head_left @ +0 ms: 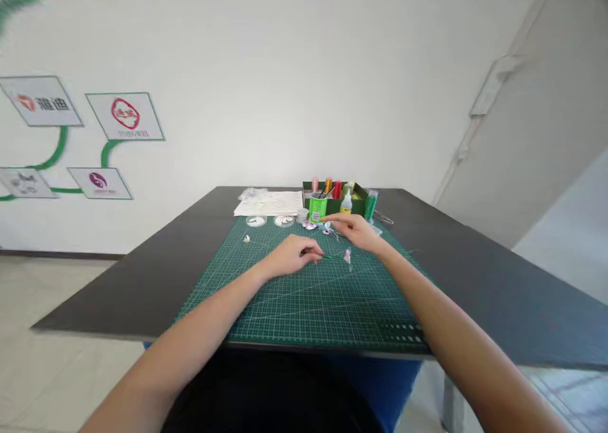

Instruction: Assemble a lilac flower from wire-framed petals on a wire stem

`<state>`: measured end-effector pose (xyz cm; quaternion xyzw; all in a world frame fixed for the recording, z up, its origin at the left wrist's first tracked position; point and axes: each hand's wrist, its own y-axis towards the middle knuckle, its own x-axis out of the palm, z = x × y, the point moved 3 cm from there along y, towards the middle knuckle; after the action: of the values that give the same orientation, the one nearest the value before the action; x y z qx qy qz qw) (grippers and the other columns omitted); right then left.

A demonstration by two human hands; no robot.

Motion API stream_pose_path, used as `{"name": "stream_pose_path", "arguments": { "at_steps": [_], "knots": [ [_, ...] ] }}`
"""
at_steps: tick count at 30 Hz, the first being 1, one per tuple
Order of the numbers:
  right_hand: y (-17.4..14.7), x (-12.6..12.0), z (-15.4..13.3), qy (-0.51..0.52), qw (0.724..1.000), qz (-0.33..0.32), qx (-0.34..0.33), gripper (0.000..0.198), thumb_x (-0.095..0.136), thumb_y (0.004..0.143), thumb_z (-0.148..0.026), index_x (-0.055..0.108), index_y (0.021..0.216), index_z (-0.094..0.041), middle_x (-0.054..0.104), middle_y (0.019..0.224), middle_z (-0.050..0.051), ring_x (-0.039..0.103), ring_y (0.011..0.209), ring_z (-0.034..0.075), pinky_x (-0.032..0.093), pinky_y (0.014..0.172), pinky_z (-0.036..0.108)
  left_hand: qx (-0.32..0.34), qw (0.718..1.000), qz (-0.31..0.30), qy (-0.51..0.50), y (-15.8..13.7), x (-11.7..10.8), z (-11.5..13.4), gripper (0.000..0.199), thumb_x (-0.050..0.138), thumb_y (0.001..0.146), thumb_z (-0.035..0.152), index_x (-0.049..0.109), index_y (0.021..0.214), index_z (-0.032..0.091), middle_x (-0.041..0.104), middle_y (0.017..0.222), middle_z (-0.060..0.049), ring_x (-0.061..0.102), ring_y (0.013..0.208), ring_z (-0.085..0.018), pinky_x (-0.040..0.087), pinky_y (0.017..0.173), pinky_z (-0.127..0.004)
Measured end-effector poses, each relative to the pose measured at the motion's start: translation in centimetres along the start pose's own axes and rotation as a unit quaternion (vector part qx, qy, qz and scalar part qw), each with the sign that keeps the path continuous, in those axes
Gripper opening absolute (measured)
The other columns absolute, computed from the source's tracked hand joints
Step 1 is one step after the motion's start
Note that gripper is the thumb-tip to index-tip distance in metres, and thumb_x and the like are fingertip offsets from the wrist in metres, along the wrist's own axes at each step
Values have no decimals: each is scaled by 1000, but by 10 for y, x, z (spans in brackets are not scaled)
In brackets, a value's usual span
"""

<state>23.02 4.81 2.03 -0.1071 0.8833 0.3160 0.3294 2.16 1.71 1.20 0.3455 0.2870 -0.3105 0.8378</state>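
My left hand (295, 254) is closed around the end of a thin green stem (333, 257). At the stem's far end, to the right, sits a small pale pink flower (348, 256) just above the mat. Farther back, my right hand (355, 228) reaches left with its index finger stretched out; I see nothing held in it. Its fingers hover by a few small white and lilac flower pieces (327, 228), in front of a bright green can (317, 207). A small white flower (247, 238) rests on the mat to the left.
A green cutting mat (304, 306) covers the middle of the dark table (156, 294). Behind it are white paper (270, 202), round dishes (256, 221), a glue bottle (346, 202), a green box (361, 194) of coloured spools and a green tube (371, 205). Tweezers (384, 218) lie at right.
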Motion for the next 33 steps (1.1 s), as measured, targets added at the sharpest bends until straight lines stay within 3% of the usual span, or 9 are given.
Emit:
{"name": "stream_pose_path", "arguments": {
  "at_steps": [3, 6, 8, 11, 15, 19, 23, 29, 33],
  "knots": [
    [1, 3, 7, -28, 999, -13, 18, 37, 47, 95, -32, 71, 117, -16, 45, 54, -4, 27, 47, 9, 21, 47, 23, -6, 1000, 29, -7, 2, 0, -3, 10, 64, 88, 22, 70, 85, 15, 73, 71, -2, 66, 65, -13, 47, 66, -22],
    [1, 10, 12, -37, 999, -36, 14, 37, 48, 95, -32, 72, 117, -15, 63, 68, 2, 43, 51, 11, 33, 53, 23, -11, 998, 55, -29, 3, -1, -8, 10, 65, 87, 23, 69, 84, 15, 73, 72, -2, 66, 65, -13, 48, 66, -23],
    [1, 15, 13, -31, 998, -51, -6, 36, 48, 95, -31, 72, 115, -15, 71, 88, 8, 58, 67, 16, 43, 65, 27, -11, 996, 77, -47, 4, -4, -11, 8, 64, 87, 22, 68, 85, 15, 73, 73, -3, 67, 67, -14, 49, 67, -24],
    [0, 26, 14, -32, 996, -78, -25, 33, 49, 93, -26, 73, 113, -15, 73, 100, 10, 63, 87, 21, 46, 81, 32, -9, 992, 115, -56, 5, -9, -16, 8, 63, 87, 21, 68, 87, 16, 73, 74, -3, 68, 69, -15, 51, 69, -26],
    [-1, 37, 13, -71, 992, -105, 11, 33, 48, 93, -23, 72, 115, -16, 69, 77, 5, 56, 66, 17, 43, 68, 28, -16, 985, 164, -54, 5, -17, -22, 9, 64, 86, 23, 68, 85, 15, 73, 76, -3, 67, 69, -15, 52, 68, -27],
    [-2, 42, 5, -81, 986, -141, 26, 36, 45, 94, -22, 70, 120, -18, 49, 54, -3, 37, 50, 12, 31, 56, 24, -31, 977, 209, -36, 5, -26, -28, 10, 62, 85, 21, 69, 90, 15, 73, 78, -4, 68, 71, -16, 52, 70, -28],
    [-2, 41, -2, -72, 984, -157, 38, 33, 46, 93, -21, 71, 115, -17, 42, 54, -5, 34, 50, 11, 27, 55, 23, -44, 969, 244, -14, 4, -32, -31, 14, 61, 85, 19, 70, 95, 16, 72, 76, -3, 67, 69, -16, 52, 72, -28],
    [-2, 39, -7, -74, 980, -178, 46, 33, 45, 93, -19, 72, 111, -16, 49, 60, -2, 35, 53, 11, 27, 56, 24, -68, 962, 264, 13, 4, -37, -36, 13, 62, 85, 20, 71, 93, 16, 71, 71, -2, 65, 65, -15, 51, 69, -27],
    [-3, 37, -12, -63, 977, -200, 48, 33, 45, 93, -21, 72, 110, -17, 45, 58, -3, 33, 51, 10, 26, 54, 23, -78, 959, 273, 29, 4, -39, -45, 12, 62, 84, 19, 71, 91, 17, 71, 70, -1, 65, 64, -14, 51, 68, -26]
  ]
}}
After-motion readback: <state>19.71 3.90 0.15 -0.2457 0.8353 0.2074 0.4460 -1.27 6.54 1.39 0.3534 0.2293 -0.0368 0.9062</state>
